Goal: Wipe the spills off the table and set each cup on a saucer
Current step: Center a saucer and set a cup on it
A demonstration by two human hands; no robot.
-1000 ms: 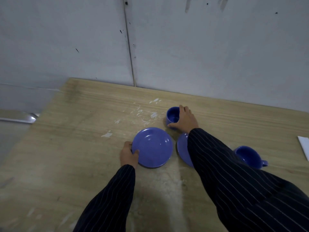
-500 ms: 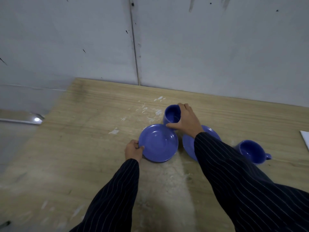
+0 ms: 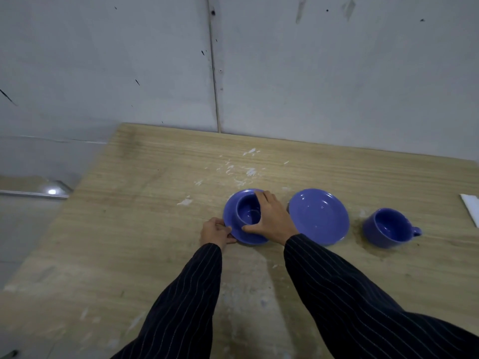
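- A blue cup (image 3: 248, 213) stands upright on the left blue saucer (image 3: 234, 226), toward that saucer's far side, mouth up.
- The right hand (image 3: 270, 220) wraps the cup from its right side, fingers curled over the far rim and thumb on the near wall, gripping it.
- The left hand (image 3: 214, 231) pinches the near-left rim of that saucer between thumb and curled fingers.
- A second blue saucer (image 3: 318, 216) lies just to the right of the first, bare, with a narrow gap between the two.
- A second blue cup (image 3: 387, 228) stands on the wooden table (image 3: 116, 242) to the right of the bare saucer, apart from it, handle pointing right.
- White spill flecks (image 3: 248, 172) lie on the table beyond the saucers, and one larger white smear (image 3: 184, 202) lies to the left of the held saucer.
- Pale smudges mark the table nearer the person, between the two striped dark sleeves (image 3: 186, 294).
- A white sheet edge (image 3: 470, 208) shows at the table's right border.
- A grey panelled wall (image 3: 311, 73) rises behind the table.
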